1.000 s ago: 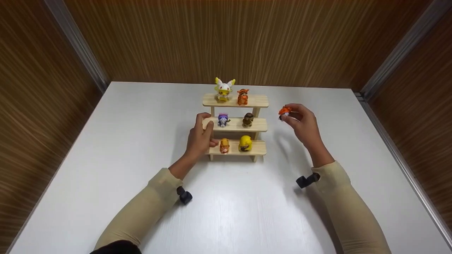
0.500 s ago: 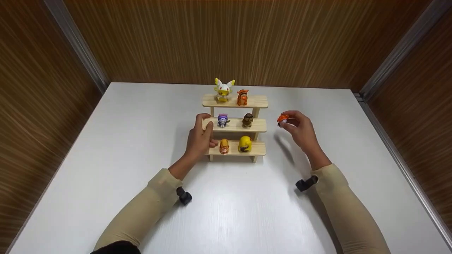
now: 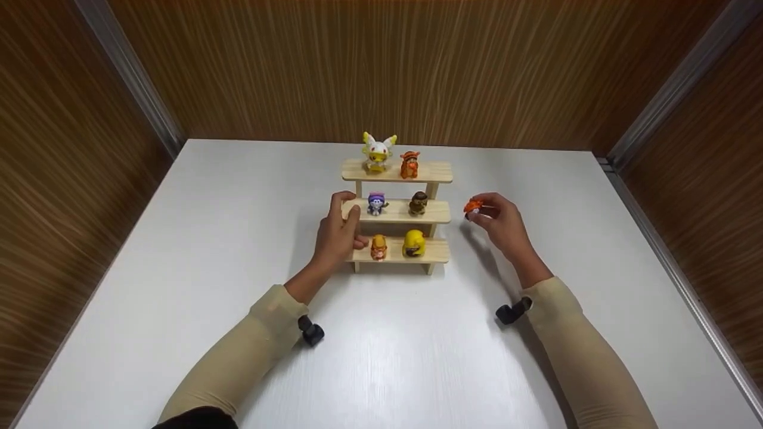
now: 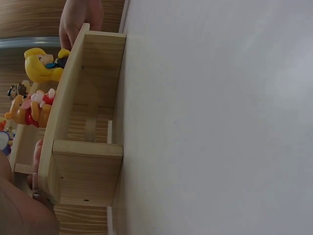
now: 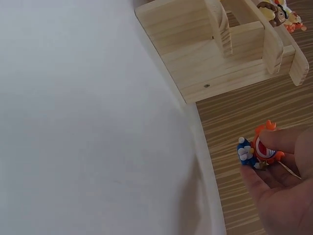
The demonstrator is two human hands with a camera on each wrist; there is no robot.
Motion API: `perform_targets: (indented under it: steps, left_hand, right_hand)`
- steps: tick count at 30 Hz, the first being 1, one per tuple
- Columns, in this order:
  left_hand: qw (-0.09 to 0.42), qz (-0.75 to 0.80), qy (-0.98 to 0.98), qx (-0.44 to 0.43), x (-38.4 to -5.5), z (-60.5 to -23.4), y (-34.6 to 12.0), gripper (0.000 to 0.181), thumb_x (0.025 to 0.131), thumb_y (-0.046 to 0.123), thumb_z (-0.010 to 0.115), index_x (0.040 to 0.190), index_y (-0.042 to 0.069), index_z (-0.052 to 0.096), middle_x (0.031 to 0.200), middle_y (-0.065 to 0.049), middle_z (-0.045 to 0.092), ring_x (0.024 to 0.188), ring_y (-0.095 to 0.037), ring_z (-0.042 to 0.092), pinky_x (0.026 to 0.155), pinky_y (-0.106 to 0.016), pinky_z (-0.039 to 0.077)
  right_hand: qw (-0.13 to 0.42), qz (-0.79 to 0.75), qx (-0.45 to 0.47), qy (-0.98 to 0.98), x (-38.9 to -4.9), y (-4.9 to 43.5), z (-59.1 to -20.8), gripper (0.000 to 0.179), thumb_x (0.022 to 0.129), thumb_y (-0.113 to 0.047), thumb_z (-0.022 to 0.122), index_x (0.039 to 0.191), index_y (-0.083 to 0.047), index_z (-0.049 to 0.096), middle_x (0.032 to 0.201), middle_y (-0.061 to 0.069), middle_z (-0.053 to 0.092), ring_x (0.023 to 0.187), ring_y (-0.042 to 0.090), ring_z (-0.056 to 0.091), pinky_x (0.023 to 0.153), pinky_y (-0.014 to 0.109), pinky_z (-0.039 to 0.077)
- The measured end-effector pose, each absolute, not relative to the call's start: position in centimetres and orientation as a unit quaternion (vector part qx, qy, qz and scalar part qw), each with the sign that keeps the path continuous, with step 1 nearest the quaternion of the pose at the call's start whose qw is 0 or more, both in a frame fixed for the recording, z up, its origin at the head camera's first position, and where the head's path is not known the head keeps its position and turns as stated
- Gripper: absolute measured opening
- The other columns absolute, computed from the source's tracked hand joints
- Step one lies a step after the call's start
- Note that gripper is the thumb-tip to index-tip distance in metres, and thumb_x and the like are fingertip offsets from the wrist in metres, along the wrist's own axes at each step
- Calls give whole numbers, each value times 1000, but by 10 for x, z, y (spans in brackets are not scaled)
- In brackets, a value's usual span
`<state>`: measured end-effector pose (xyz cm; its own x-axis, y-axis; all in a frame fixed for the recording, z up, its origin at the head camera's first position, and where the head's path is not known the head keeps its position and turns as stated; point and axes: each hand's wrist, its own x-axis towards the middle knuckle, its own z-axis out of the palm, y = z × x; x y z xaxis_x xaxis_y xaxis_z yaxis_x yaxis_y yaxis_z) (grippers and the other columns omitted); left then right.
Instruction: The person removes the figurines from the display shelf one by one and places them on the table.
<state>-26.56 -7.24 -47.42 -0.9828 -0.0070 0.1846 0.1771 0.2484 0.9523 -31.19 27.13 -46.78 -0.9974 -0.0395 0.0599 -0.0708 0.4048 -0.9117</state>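
A three-tier wooden display stand [image 3: 438, 210] stands on the table with two small figurines on each tier. My left hand [image 3: 337, 235] grips its left end, fingers at the middle and lowest tiers; part of this hand is cut off in the left wrist view. To the right of the stand, my right hand [image 3: 505, 221] pinches a small figurine with an orange top [image 3: 473, 207] between thumb and fingers. In the right wrist view that figurine shows orange, white and blue parts [image 5: 245, 152]. It is held above the table, apart from the stand.
On the top tier are a white-and-yellow eared figurine [image 3: 378, 152] and an orange tiger figurine [image 3: 409, 165]. The middle tier bears a purple one [image 3: 376, 203] and a brown owl [image 3: 418, 203]. Below are a bear figurine [image 3: 378, 246] and a yellow one [image 3: 413, 243]. Wood-grain panels [image 3: 381, 71] enclose the table.
My right hand has moved left and toward me with the orange-topped figurine, lower and nearer the stand. My left hand stays in place on the stand.
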Motion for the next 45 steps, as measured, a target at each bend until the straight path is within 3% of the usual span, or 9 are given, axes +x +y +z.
perform_targets:
  steps: [8,18,38,45]
  left_hand:
    - [72,-611,-786,-56,-264,-473,-72,30,112,32,46,141,21,45,58,-10,61,55,-22,71,56,-34,61]
    - [66,-620,-780,-56,-264,-473,-73,29,112,31,46,140,22,45,60,-7,57,57,-23,73,59,-35,63]
    - [69,-612,-786,-57,-264,-473,-73,29,112,32,45,140,23,46,61,-8,60,57,-22,73,58,-35,62]
    - [69,-613,-785,-57,-265,-473,-73,30,112,32,46,140,22,46,58,-8,58,56,-22,72,59,-35,62]
  right_hand:
    - [0,538,27,-842,-313,267,-472,37,96,-1,72,131,-4,60,128,14,63,122,26,62,100,30,55]
    - [-24,546,19,-837,-318,265,-479,36,95,3,69,130,1,58,126,18,63,116,27,63,83,17,55]
    - [-32,495,0,-868,-320,265,-484,36,95,0,72,127,-1,57,131,17,59,111,26,59,89,27,50]
    - [-44,497,9,-867,-323,266,-483,39,94,1,73,130,1,56,132,19,59,112,26,60,87,23,50]
